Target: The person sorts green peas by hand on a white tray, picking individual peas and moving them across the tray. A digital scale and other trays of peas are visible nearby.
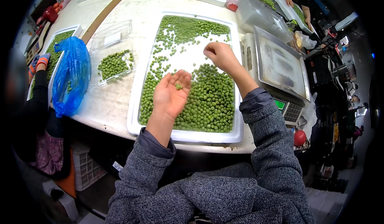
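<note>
A white foam tray [192,136] lies before me on the table, with many green peas [210,101] heaped in its near part and more scattered at its far end. Over the tray's left half, my left hand [173,95] is palm up, fingers loosely curled, with a pale green pea [178,86] or two resting on it. My right hand [220,55] hovers above the right side of the tray, fingers bent inward; whether its fingertips pinch anything is hidden. To the left sits a clear plastic clamshell box [112,40], lid raised, with peas in its base.
A blue plastic bag [72,77] lies left of the clamshell. At the right stand a weighing scale [282,65] and stacked clear containers [261,13]. A wooden strip [105,10] crosses the table. Other people work at trays at the left and upper right.
</note>
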